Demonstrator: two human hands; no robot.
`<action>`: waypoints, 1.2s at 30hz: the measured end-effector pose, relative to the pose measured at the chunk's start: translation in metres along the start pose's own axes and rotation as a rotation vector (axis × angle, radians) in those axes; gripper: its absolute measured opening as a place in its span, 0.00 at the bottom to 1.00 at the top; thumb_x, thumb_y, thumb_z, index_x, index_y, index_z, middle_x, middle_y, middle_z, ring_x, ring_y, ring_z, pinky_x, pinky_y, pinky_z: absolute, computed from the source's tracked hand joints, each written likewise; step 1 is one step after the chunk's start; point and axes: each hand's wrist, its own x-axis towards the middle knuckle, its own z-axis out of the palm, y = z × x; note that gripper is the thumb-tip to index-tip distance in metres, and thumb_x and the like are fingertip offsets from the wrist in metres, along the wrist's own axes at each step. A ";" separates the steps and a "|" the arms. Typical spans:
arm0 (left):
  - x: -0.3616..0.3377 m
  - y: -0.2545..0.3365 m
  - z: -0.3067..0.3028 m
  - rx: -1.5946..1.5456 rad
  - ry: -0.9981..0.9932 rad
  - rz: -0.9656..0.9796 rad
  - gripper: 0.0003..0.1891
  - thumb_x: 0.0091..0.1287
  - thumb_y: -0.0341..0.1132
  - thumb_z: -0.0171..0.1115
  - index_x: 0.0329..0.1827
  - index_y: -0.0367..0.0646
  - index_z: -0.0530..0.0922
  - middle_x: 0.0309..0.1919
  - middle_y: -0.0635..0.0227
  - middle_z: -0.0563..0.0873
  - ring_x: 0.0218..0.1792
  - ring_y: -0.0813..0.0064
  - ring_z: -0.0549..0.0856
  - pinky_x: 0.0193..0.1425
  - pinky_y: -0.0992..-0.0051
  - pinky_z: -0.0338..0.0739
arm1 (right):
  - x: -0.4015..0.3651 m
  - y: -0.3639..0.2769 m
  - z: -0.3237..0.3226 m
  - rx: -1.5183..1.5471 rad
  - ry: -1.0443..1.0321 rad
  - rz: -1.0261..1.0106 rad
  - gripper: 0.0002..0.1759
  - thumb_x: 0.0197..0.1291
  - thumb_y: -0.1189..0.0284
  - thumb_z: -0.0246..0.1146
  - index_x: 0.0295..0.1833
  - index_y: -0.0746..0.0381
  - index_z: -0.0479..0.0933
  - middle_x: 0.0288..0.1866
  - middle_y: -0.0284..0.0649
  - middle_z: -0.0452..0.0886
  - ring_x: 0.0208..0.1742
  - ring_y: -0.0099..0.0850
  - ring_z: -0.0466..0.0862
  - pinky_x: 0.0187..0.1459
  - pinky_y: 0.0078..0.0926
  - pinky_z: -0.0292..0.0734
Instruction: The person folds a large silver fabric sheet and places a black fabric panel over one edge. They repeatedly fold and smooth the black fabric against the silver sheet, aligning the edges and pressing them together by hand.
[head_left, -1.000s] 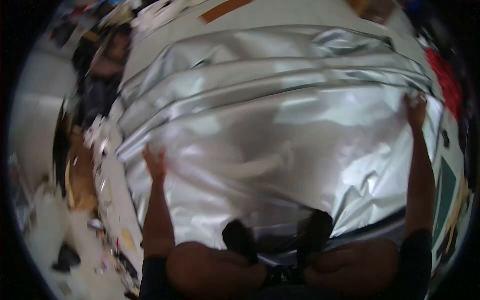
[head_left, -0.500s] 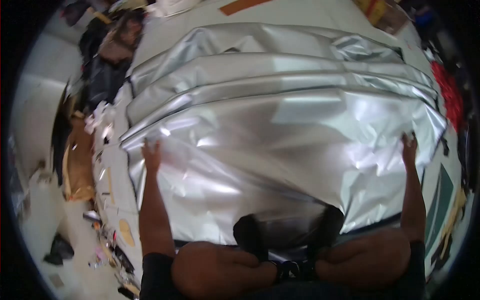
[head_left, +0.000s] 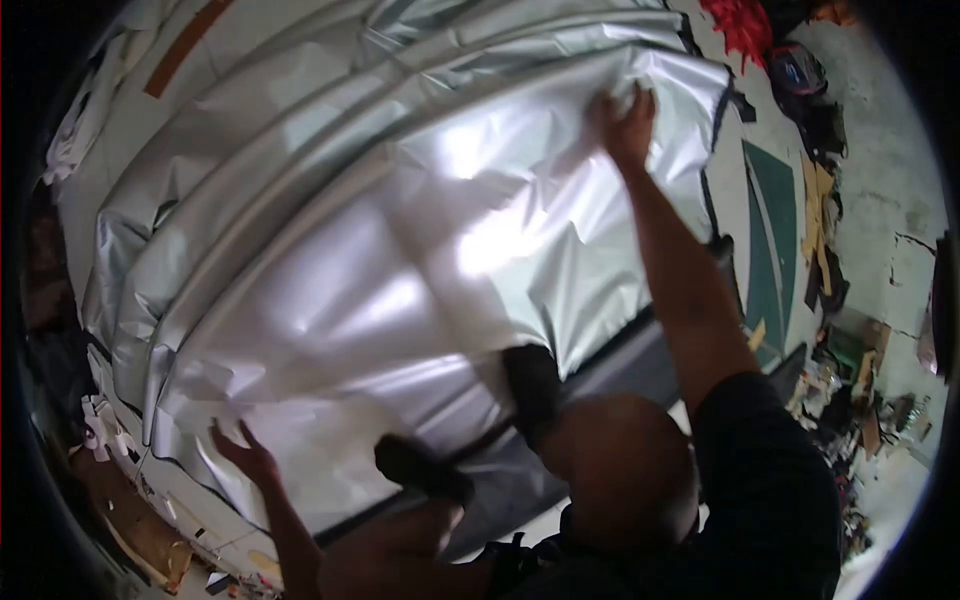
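the large crinkled silver foil sheet [head_left: 400,260] lies in long folds on the grey concrete floor [head_left: 880,150]. this looks like a smoothing step: left hand [head_left: 245,455] flat, fingers splayed, at the sheet's near left corner; right hand [head_left: 622,120] at its far right corner (grip unclear). next likely calls for an even outward pull.

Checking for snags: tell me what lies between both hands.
Head view: only creased silver sheet spans from left hand to right hand, nothing lying on it.
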 end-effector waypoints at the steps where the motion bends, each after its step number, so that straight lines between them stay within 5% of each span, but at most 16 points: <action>1: -0.034 0.009 -0.007 -0.074 -0.154 0.009 0.28 0.71 0.43 0.53 0.68 0.34 0.62 0.67 0.47 0.63 0.69 0.52 0.61 0.73 0.58 0.54 | -0.020 -0.017 -0.015 0.065 -0.083 -0.038 0.38 0.57 0.51 0.62 0.68 0.58 0.62 0.66 0.62 0.63 0.65 0.57 0.67 0.62 0.47 0.66; 6: -0.175 0.095 -0.146 -0.073 -0.887 -0.124 0.29 0.69 0.42 0.56 0.67 0.33 0.62 0.62 0.48 0.70 0.65 0.52 0.67 0.69 0.60 0.60 | -0.154 -0.065 -0.152 0.156 -0.801 -0.115 0.39 0.57 0.55 0.64 0.69 0.58 0.59 0.68 0.60 0.58 0.63 0.57 0.67 0.60 0.49 0.67; 8: -0.222 0.122 -0.207 -0.143 -1.043 -0.220 0.28 0.69 0.43 0.57 0.66 0.34 0.63 0.60 0.49 0.70 0.63 0.53 0.68 0.67 0.60 0.62 | -0.173 -0.065 -0.229 0.302 -1.261 0.039 0.39 0.58 0.53 0.62 0.69 0.61 0.59 0.69 0.57 0.59 0.64 0.57 0.68 0.61 0.48 0.67; 12: -0.295 0.158 -0.319 -0.269 -1.209 -0.504 0.28 0.68 0.44 0.57 0.64 0.34 0.64 0.57 0.51 0.72 0.60 0.55 0.71 0.64 0.61 0.65 | -0.235 -0.005 -0.356 0.185 -1.639 0.377 0.32 0.60 0.51 0.60 0.63 0.62 0.68 0.63 0.53 0.69 0.63 0.48 0.70 0.62 0.42 0.67; 14: -0.325 0.172 -0.362 -0.324 -1.230 -0.656 0.27 0.68 0.44 0.58 0.63 0.35 0.65 0.56 0.52 0.73 0.58 0.56 0.72 0.62 0.61 0.66 | -0.291 0.048 -0.407 0.136 -1.688 0.383 0.30 0.60 0.50 0.60 0.56 0.64 0.74 0.57 0.52 0.76 0.59 0.45 0.76 0.58 0.39 0.70; 16: -0.351 0.179 -0.395 -0.376 -1.229 -0.798 0.27 0.68 0.44 0.58 0.62 0.35 0.66 0.54 0.53 0.74 0.57 0.57 0.73 0.60 0.62 0.68 | -0.229 0.022 -0.461 0.075 -1.690 0.773 0.28 0.61 0.50 0.59 0.52 0.65 0.75 0.50 0.51 0.80 0.53 0.43 0.80 0.54 0.38 0.73; 19: -0.376 0.181 -0.420 -0.445 -1.200 -0.932 0.26 0.67 0.45 0.58 0.61 0.36 0.67 0.52 0.54 0.76 0.54 0.58 0.75 0.58 0.63 0.70 | -0.218 0.036 -0.513 -0.028 -1.716 0.849 0.28 0.62 0.47 0.54 0.52 0.61 0.76 0.56 0.49 0.78 0.54 0.46 0.79 0.55 0.41 0.74; 22: -0.394 0.169 -0.426 -0.503 -1.191 -0.972 0.25 0.67 0.46 0.59 0.60 0.37 0.69 0.50 0.56 0.77 0.52 0.59 0.77 0.55 0.63 0.73 | -0.209 0.040 -0.560 0.018 -1.637 0.620 0.23 0.63 0.52 0.54 0.48 0.60 0.77 0.49 0.48 0.81 0.53 0.47 0.79 0.53 0.42 0.75; 23: -0.398 0.162 -0.423 -0.526 -1.188 -0.969 0.25 0.67 0.46 0.59 0.59 0.37 0.69 0.49 0.56 0.78 0.51 0.60 0.78 0.54 0.64 0.73 | -0.212 0.037 -0.572 -0.001 -1.582 0.690 0.19 0.63 0.55 0.55 0.46 0.59 0.78 0.42 0.49 0.82 0.50 0.49 0.79 0.52 0.43 0.75; 26: -0.413 0.127 -0.412 -0.597 -1.183 -0.850 0.25 0.66 0.47 0.59 0.58 0.38 0.70 0.47 0.58 0.79 0.49 0.61 0.79 0.51 0.64 0.76 | -0.260 0.049 -0.614 0.023 -1.497 0.891 0.20 0.63 0.56 0.54 0.45 0.61 0.78 0.43 0.50 0.81 0.51 0.50 0.78 0.52 0.43 0.75; 27: -0.419 0.116 -0.405 -0.633 -1.173 -0.786 0.24 0.66 0.47 0.60 0.57 0.38 0.71 0.46 0.58 0.80 0.48 0.62 0.80 0.51 0.65 0.76 | -0.322 0.085 -0.629 0.061 -1.525 0.033 0.20 0.64 0.54 0.57 0.47 0.61 0.77 0.41 0.45 0.82 0.41 0.43 0.82 0.46 0.39 0.76; 28: -0.429 0.107 -0.400 -0.658 -1.154 -0.774 0.24 0.66 0.47 0.60 0.57 0.38 0.71 0.46 0.59 0.80 0.47 0.62 0.81 0.50 0.65 0.77 | -0.324 0.081 -0.644 0.075 -1.532 0.403 0.20 0.63 0.55 0.57 0.47 0.61 0.77 0.42 0.44 0.82 0.43 0.43 0.82 0.47 0.38 0.76; 30: -0.411 0.136 -0.417 -0.655 -1.094 -1.222 0.25 0.66 0.47 0.58 0.58 0.37 0.70 0.46 0.58 0.80 0.48 0.62 0.80 0.50 0.65 0.77 | -0.330 0.053 -0.696 0.120 -1.476 1.163 0.18 0.63 0.57 0.58 0.49 0.60 0.76 0.44 0.43 0.82 0.46 0.42 0.82 0.48 0.37 0.76; 33: -0.416 0.144 -0.428 -0.546 -1.097 -1.110 0.24 0.67 0.48 0.56 0.59 0.40 0.70 0.46 0.57 0.80 0.48 0.63 0.80 0.51 0.64 0.75 | -0.349 0.043 -0.766 0.101 -1.521 0.875 0.28 0.61 0.50 0.55 0.54 0.62 0.75 0.50 0.52 0.80 0.56 0.46 0.77 0.56 0.40 0.72; 36: -0.432 0.145 -0.443 -0.505 -1.111 -1.120 0.23 0.67 0.48 0.56 0.58 0.42 0.71 0.45 0.60 0.80 0.46 0.65 0.80 0.49 0.67 0.75 | -0.350 0.048 -0.815 0.133 -1.590 0.999 0.28 0.61 0.51 0.56 0.55 0.63 0.75 0.54 0.52 0.78 0.58 0.47 0.76 0.58 0.39 0.70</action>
